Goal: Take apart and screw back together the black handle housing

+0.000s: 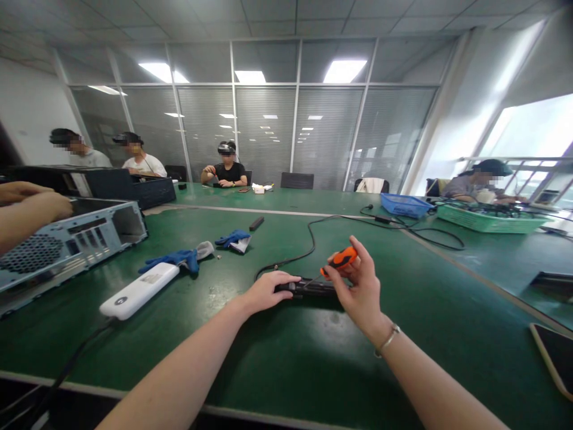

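A long black corded device (319, 288) lies on the green table in front of me; I cannot make out its exact kind. My left hand (267, 289) grips its left end, the fingers closed over the top. An orange and black screwdriver (344, 259) is held by its handle in my right hand (360, 286), between thumb and fingers. Its thin shaft slants down to the left and the tip meets the device near my left fingertips. The exact contact spot is too small to see. Part of the device is hidden behind my right hand.
Left of me are a white power bank (141, 291), blue gloves (179, 260) and an open computer case (76, 239) with another person's hands (36, 203) over it. The black cord (313, 236) runs back towards a blue basket (405, 205) and a green basket (492, 222). A phone (555, 355) lies right.
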### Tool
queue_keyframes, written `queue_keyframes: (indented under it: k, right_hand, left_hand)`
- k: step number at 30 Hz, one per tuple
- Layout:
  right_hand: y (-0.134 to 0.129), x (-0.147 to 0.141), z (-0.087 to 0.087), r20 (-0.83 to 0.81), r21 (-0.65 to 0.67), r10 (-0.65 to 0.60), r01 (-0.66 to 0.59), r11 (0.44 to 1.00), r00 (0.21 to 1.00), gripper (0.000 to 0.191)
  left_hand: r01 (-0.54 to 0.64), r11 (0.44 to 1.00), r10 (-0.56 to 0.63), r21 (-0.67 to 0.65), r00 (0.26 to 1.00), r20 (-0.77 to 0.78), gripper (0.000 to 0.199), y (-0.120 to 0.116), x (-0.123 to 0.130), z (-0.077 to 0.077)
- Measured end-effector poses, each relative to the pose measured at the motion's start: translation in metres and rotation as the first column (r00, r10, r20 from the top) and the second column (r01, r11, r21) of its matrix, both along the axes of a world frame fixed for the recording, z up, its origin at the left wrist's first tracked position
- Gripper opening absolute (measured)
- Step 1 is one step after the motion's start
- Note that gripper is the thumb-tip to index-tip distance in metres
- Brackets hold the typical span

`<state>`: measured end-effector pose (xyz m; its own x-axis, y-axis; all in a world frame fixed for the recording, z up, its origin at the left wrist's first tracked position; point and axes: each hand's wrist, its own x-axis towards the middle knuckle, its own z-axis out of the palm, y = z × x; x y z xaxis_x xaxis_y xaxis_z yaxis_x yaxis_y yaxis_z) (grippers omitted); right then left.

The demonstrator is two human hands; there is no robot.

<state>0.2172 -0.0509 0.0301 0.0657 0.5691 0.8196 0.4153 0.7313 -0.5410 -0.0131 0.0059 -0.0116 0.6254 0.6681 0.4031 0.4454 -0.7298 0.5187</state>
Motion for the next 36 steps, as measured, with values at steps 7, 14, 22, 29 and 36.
queue_keyframes:
  k: [7, 14, 22, 29, 36]
  right_hand:
    - [-0.005, -0.004, -0.021, 0.317, 0.290, -0.037, -0.060, 0.955, 0.948, 0.057]
    - [-0.003, -0.014, -0.021, 0.447, 0.294, 0.009, -0.157, 0.943, 0.895, 0.056]
    - [-0.001, -0.012, -0.024, 0.390, 0.211, 0.082, -0.176, 0.961, 0.917, 0.043]
    - [-0.001, -0.016, -0.022, 0.452, 0.240, 0.104, -0.233, 0.943, 0.886, 0.050]
    - [-0.013, -0.023, -0.013, 0.515, 0.122, 0.207, -0.310, 0.943, 0.832, 0.051]
  left_hand:
    - [0.003, 1.000, -0.003, -0.021, 1.000, 0.022, 0.047, -0.001, 0.000, 0.002]
    - [0.006, 1.000, -0.006, -0.017, 0.999, 0.031, 0.042, -0.003, 0.001, 0.003]
    - [0.005, 1.000, -0.005, -0.012, 1.000, 0.008, 0.044, -0.004, 0.001, 0.004]
    - [0.018, 1.000, -0.017, -0.011, 0.999, 0.037, 0.041, -0.003, 0.001, 0.002]
    - [0.021, 1.000, -0.020, -0.006, 0.998, 0.060, 0.028, -0.006, 0.002, 0.004]
